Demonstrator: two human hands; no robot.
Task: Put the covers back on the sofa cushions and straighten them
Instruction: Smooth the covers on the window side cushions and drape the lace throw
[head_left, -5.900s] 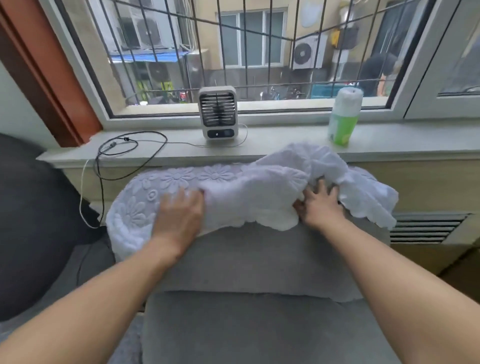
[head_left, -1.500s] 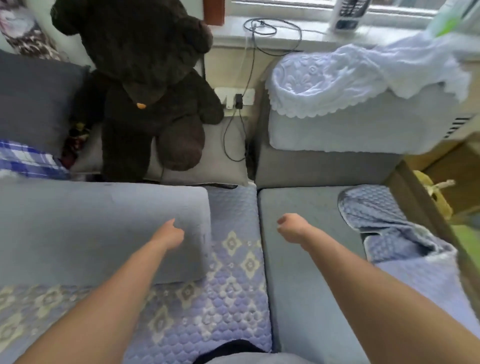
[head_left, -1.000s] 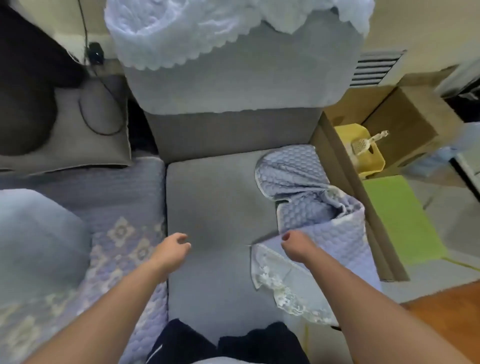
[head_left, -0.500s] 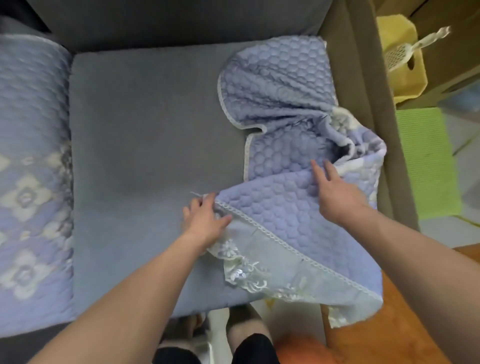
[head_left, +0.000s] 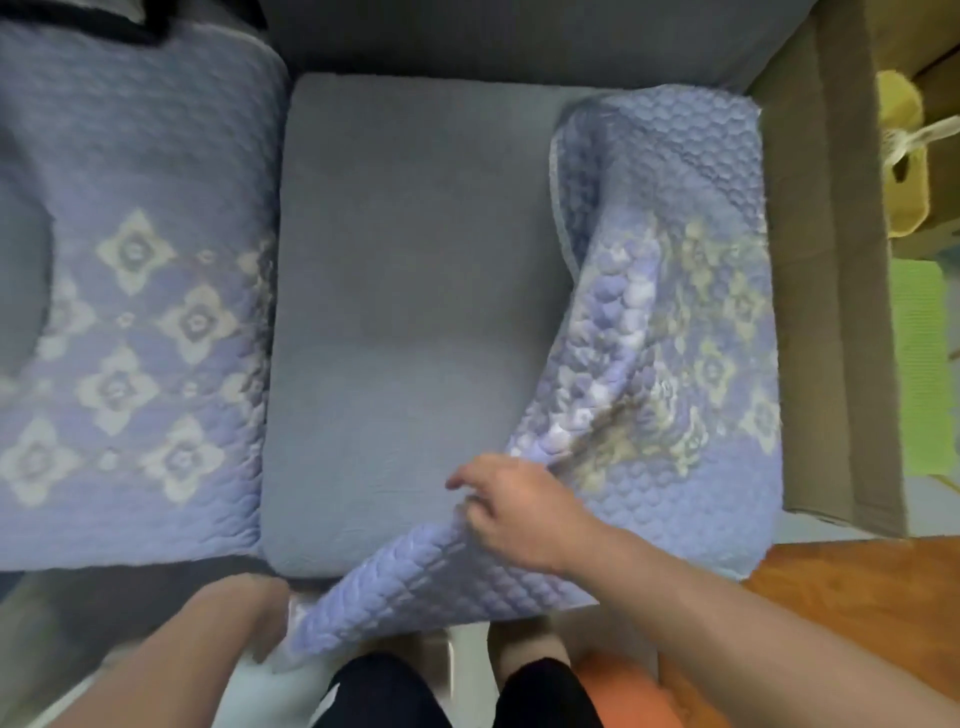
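A lilac quilted cover (head_left: 675, 322) with pale flower patches lies over the right part of a bare grey seat cushion (head_left: 410, 312). Its left edge is folded up and its front part hangs over the cushion's front. My right hand (head_left: 511, 512) pinches the cover's edge near the cushion's front. My left hand (head_left: 249, 613) grips the hanging lower corner of the cover below the cushion's front left corner; its fingertips are hidden by the cloth.
The seat to the left carries a matching lilac cover (head_left: 130, 312). A grey-brown sofa armrest (head_left: 831, 260) borders the right side, with a yellow scoop box (head_left: 904, 156) and a green mat (head_left: 924, 364) beyond. My legs stand on the wooden floor (head_left: 831, 587) in front.
The cover has been turned pattern side up and spread wider over the cushion's right part. My left hand dropped to the hanging corner; my right hand moved left to the cover's edge.
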